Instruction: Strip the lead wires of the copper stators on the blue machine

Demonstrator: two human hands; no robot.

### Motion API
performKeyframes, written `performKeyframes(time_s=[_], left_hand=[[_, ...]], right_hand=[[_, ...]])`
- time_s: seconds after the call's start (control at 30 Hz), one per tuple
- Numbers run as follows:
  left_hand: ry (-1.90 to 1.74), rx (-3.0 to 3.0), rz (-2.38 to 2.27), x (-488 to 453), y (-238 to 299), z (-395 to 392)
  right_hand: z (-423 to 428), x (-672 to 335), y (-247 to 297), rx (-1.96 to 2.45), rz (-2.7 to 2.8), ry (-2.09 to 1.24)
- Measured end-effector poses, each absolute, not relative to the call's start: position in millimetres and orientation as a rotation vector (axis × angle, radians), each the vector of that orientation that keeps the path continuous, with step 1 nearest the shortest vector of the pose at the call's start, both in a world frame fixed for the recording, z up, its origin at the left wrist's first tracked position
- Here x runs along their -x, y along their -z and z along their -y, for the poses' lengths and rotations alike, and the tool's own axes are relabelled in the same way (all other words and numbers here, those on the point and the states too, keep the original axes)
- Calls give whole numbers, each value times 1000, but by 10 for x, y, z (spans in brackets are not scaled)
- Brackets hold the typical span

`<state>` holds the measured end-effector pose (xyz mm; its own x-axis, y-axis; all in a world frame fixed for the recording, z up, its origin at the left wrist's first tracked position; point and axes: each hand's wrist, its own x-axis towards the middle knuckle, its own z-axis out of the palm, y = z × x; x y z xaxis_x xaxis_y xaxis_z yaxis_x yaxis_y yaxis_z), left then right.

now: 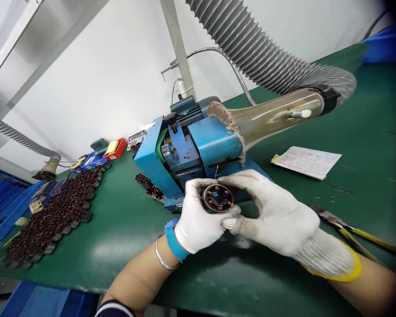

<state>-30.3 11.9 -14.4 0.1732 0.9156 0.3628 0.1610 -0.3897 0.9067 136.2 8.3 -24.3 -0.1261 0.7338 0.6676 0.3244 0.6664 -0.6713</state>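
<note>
A round motor stator (218, 198) with a dark ring and copper windings sits in my white-gloved left hand (199, 220), its face turned up toward me. From its far edge a thin copper wire (217, 171) sticks up. My right hand (273, 211), in a knit glove with a yellow cuff, curls round the stator's right side, index finger at the far rim and thumb at the near one. Directly behind both hands stands a blue machine (214, 141) with a motor. More stators (152, 189) lie beside the machine's left side.
Many stators (59, 211) cover the left of the green table (119, 237). Pliers (346, 226) with yellow handles lie at the right, near a paper sheet (306, 162) and wire scraps. A grey extraction hose (251, 48) runs down to the machine's clear funnel (277, 114).
</note>
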Motion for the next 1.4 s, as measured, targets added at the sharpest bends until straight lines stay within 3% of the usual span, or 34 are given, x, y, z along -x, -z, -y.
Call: performKeyframes(time_s=[0.23, 0.57, 0.8, 0.87, 1.1, 1.3, 1.4], left_hand=[[-904, -1184, -646, 388, -46, -137], [-927, -1214, -866, 366, -121, -120], [-950, -1218, -717, 430, -47, -187], [-987, -1261, -727, 449, -43, -195], [-1030, -1456, -846, 455, -121, -161], [-1095, -1520, -878, 470, -71, -174], [-1140, -1530, -923, 463, -67, -183]], right_hand=[[-77, -1355, 225, 866, 1784, -262], [-104, -1376, 190, 802, 1815, -197], [-94, -1556, 73, 1018, 1344, -523], [-79, -1513, 85, 957, 1425, -575], [-21, -1245, 188, 829, 1767, -241], [72, -1465, 86, 744, 1486, -870], [39, -1479, 71, 803, 1493, -735]])
